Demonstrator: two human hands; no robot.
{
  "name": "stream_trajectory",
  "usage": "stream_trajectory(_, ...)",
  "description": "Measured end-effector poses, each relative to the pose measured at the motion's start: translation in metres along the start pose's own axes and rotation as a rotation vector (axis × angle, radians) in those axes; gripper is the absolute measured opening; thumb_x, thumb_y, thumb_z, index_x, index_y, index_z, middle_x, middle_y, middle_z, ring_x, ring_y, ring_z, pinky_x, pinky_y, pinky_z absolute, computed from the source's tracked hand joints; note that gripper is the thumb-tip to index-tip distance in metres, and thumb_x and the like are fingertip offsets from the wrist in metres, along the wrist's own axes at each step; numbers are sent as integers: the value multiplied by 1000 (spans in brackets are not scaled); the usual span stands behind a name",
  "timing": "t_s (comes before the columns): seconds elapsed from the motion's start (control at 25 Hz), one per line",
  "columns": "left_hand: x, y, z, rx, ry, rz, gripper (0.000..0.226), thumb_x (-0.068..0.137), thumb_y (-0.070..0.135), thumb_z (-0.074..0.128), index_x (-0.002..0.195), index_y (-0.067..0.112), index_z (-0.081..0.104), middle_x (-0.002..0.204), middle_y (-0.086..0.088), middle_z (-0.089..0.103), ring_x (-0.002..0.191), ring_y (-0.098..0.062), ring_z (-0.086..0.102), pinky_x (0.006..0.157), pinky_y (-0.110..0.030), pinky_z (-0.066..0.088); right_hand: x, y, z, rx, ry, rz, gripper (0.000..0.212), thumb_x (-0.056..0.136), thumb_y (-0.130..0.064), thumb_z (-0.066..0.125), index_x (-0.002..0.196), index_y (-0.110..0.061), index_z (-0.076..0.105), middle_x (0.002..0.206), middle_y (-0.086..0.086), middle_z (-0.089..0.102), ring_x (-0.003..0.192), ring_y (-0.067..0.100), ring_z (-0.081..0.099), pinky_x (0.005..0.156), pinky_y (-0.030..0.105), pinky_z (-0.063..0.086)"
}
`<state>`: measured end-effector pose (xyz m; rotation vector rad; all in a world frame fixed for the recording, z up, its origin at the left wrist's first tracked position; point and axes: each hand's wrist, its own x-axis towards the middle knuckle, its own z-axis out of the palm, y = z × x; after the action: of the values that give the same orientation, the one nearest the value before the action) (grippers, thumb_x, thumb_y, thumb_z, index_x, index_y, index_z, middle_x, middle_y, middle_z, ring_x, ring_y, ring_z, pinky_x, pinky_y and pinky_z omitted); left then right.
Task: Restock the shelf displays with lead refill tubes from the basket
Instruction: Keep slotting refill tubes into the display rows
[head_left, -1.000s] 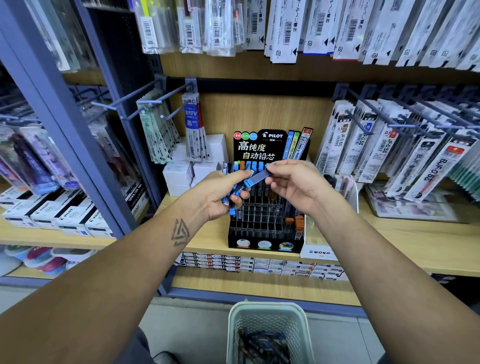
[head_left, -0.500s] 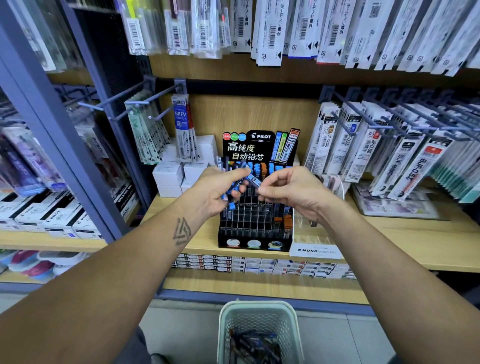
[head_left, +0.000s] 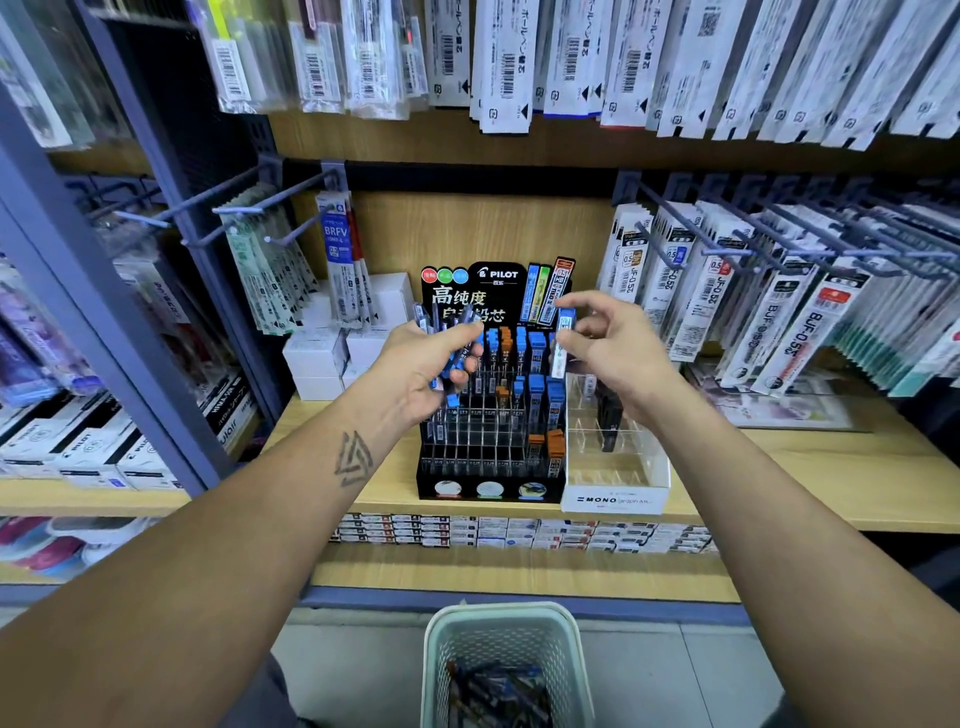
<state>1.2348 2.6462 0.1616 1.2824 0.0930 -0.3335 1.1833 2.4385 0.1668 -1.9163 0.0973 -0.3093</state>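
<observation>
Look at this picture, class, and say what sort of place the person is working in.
Most likely a stationery shop aisle: barcoded white refill packets hang on grey metal pegs, and a black Pilot lead-tube display rack stands on the pale wooden shelf.

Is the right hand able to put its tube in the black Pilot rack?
Probably yes: the right hand pinches one tube just above the rack, nothing between.
</observation>
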Motion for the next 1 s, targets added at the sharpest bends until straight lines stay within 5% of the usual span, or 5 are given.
stream_trajectory(0.08,1,-1,1,2,0,-5,24,89,7,74,105,-1,58,70,-13,63,48,-14,51,34,-18,34,-1,2,1,-55,9,-35,30,89,-7,75,111,-27,70,67,1,59,66,21,54,76,46,58)
stream_trajectory(0.24,0,-2,3,9,-17,-9,28,88,7,75,110,1,58,69,-13,63,49,-15,51,35,-18,33,-3,2,7,-153,5,-109,28,80,-8,83,91,-32,74,79,-5,65,68,9,57,77,32,54)
stream_trajectory(0.4,0,-3,3,15,-29,-8,26,87,6,75,106,-1,58,70,-14,63,48,-15,51,35,-19,33,-7,7,16,-437,-17,-181,23,86,-10,78,100,-28,74,93,-8,67,79,4,58,76,11,46)
stream_trajectory(0.6,-3,-5,4,35,-49,-22,21,87,7,75,101,-2,61,69,-13,63,47,-14,51,35,-19,33,-12,8,21,-645,-55,-287,26,87,-12,77,111,-21,73,100,-4,71,91,11,62,91,31,52)
stream_trajectory(1.0,-7,-11,8,73,-85,-39,27,88,7,75,108,-4,62,71,-14,64,47,-15,52,35,-18,33,-5,12,18,-669,-105,-216,20,85,-12,79,101,-21,73,95,-3,72,89,14,67,89,39,58)
